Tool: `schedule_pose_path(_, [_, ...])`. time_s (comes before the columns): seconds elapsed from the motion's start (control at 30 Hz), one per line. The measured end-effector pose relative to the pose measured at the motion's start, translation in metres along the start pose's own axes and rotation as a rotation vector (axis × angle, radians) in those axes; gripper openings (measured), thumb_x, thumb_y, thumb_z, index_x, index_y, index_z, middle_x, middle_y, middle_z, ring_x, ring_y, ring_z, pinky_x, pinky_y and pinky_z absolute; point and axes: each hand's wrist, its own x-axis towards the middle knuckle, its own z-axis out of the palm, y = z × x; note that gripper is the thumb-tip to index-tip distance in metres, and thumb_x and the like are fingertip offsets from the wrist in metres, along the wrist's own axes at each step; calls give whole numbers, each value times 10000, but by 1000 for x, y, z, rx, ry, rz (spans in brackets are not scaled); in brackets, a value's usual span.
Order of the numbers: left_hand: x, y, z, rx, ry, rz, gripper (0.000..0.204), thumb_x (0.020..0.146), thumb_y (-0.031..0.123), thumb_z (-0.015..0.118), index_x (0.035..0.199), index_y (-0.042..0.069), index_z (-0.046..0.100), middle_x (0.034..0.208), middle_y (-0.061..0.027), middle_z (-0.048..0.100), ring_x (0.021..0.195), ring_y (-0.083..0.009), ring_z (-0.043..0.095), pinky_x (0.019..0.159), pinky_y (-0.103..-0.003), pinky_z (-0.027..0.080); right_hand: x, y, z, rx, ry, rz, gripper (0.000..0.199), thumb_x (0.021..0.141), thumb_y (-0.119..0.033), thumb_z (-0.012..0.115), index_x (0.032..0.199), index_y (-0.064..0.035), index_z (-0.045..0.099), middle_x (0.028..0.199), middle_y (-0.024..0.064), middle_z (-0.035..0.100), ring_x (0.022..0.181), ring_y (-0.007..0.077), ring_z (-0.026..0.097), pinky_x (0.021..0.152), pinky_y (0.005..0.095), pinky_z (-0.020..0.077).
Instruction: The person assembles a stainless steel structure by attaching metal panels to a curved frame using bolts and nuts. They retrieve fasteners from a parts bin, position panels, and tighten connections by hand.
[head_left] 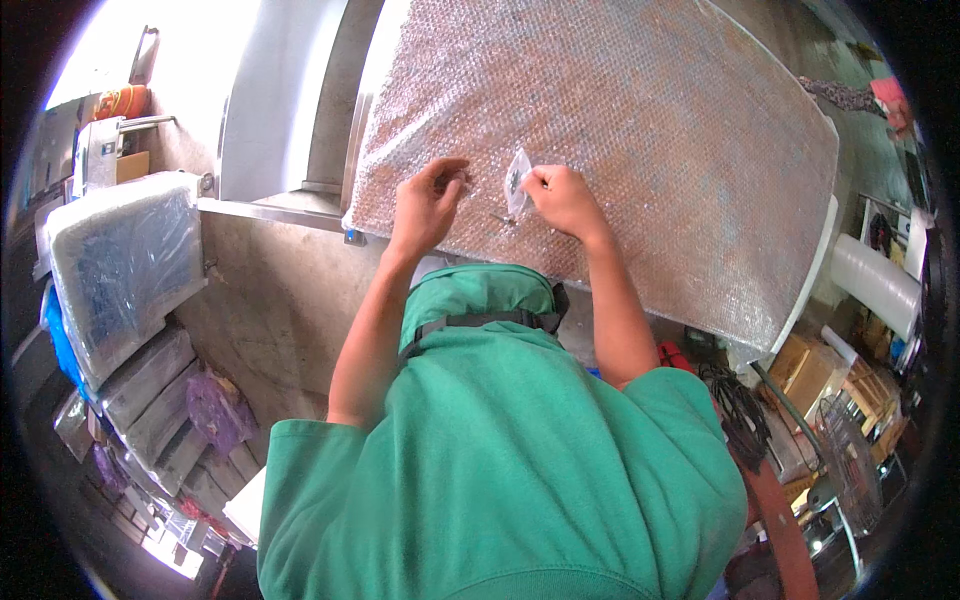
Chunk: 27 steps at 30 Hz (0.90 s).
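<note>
- The right hand (566, 203) pinches the near edge of a small clear plastic bag (517, 184) between thumb and bent fingers.
- The bag hangs in the gap between the two hands, just left of the right hand's fingertips; small dark items show inside it, too tiny to make out.
- The left hand (427, 207) is half curled, with a gap between thumb and fingertips, facing the bag but apart from it; whether anything small sits within its palm cannot be told.
- Just below the bag, between the hands, a short thin metallic piece (503, 219) lies on the bubble wrap.
- Under both hands and far off to their right, bubble wrap (660, 150) covers a broad, flat, brownish surface.
- Nearer the wearer than the hands are a green shirt (540, 440) and a black strap (475, 321).
- Well left of the left hand stands a plastic-wrapped panel (120, 270).
- Well right of the right hand is a whitish roll (875, 285), with a wire fan guard (848, 465) below it.
</note>
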Motion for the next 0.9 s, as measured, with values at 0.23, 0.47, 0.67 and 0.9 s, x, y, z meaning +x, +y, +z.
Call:
schedule_pose_path(0.23, [-30, -48, 35, 803, -357, 472, 362, 848, 167, 684, 1208, 138, 657, 1146, -115, 635, 1117, -302, 586, 932, -432, 480, -7, -5, -16, 11, 47, 1, 347, 942, -272, 573, 829, 48, 645, 746, 276, 621, 693, 401, 664, 646, 457, 491])
schedule_pose_path(0.47, [-15, -78, 58, 993, -424, 535, 312, 816, 127, 608, 1127, 108, 599, 1062, -86, 579, 1082, -267, 554, 907, -408, 468, -11, -4, -16, -27, 62, -6, 339, 960, -262, 584, 850, 52, 646, 713, 226, 613, 650, 256, 615, 626, 409, 472])
schedule_pose_path(0.67, [-14, -80, 30, 522, -93, 314, 195, 954, 125, 587, 1134, 52, 569, 1039, -205, 570, 971, -418, 600, 835, -504, 508, -23, 0, -15, 20, 82, 13, 343, 953, -279, 582, 862, 44, 652, 772, 268, 633, 718, 393, 676, 652, 447, 490])
schedule_pose_path(0.9, [-8, -100, 6, 800, -116, 316, 284, 922, 128, 614, 1196, 62, 578, 1152, -178, 536, 1081, -370, 565, 904, -459, 515, -20, 2, -14, 2, 40, 38, 314, 961, -263, 592, 903, 33, 679, 690, 194, 617, 624, 202, 598, 619, 389, 461])
